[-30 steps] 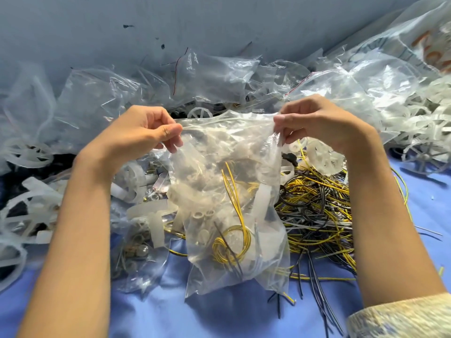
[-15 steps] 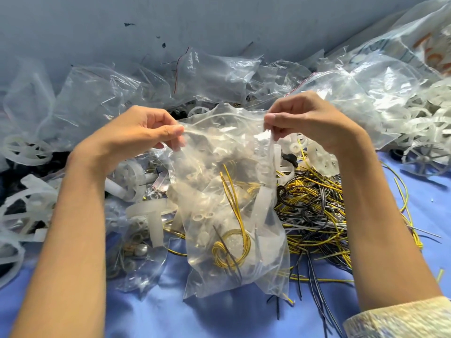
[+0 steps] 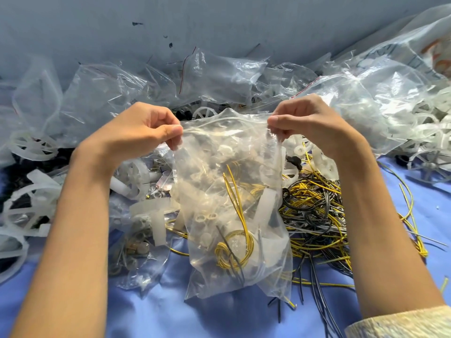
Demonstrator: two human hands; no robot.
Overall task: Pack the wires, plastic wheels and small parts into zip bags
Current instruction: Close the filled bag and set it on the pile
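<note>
Cloth [image 3: 151, 311], blue, nearest. Zip bag [image 3: 231, 215] hangs above it, holding yellow wire coil [image 3: 234, 250] and white parts. Left hand [image 3: 136, 132] and right hand [image 3: 307, 123] pinch bag's top corners. Loose wires [image 3: 314, 215] right; empty bags [image 3: 219, 71] behind.

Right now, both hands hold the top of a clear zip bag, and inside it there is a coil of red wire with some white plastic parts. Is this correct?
Not quite: the coiled wire inside the zip bag is yellow, not red, as the head view shows. The rest holds: the left hand and right hand pinch the bag's top, and white plastic parts lie inside.
</note>
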